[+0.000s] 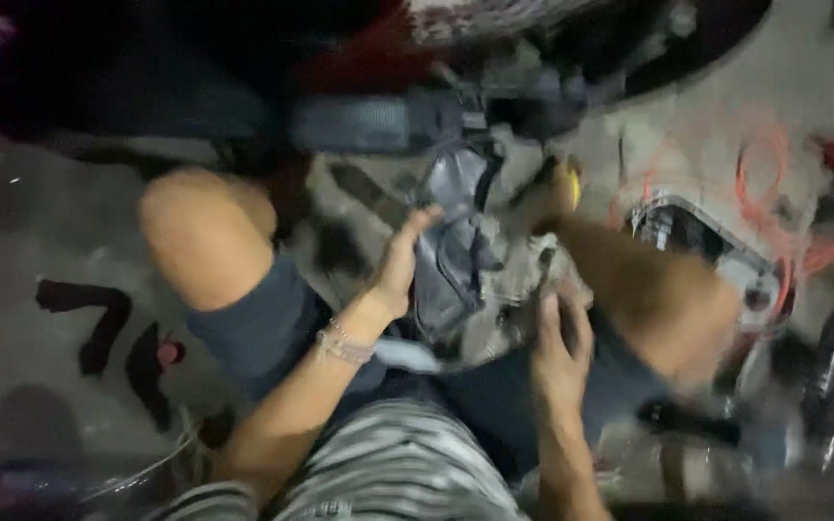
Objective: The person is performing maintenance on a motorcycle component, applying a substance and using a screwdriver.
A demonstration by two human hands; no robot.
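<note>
Metal housing (475, 280), grey and dark with an oily sheen, is sitting between the person's bent knees, just below the underside of a motorcycle (407, 116) whose ribbed footrest (369, 123) is running across the top of the view. The left hand (400, 265) is pressing against the housing's left face, fingers spread flat and thumb up, bracing rather than gripping. The right hand (557, 347) is resting on the housing's lower right corner with fingers curled over the edge; blur is hiding whether it is closing fully on anything. Something small and yellow (571, 183) is showing just above the housing, too smeared to identify.

Right of the housing, a shallow metal tray (726, 260) is lying on the concrete floor (31, 270), with loops of orange cable (774, 193) curling around and behind it. Left of the housing, beyond the knee, dark tools or rags (98, 318) are scattered on the floor.

As a judgement: the housing looks heavy and slick, and only a flat palm and a loose hold are steadying it, so it could be slipping off toward a leg. The cable beside the tray could be snagging a foot, and the dim light is making small parts easy to lose.
</note>
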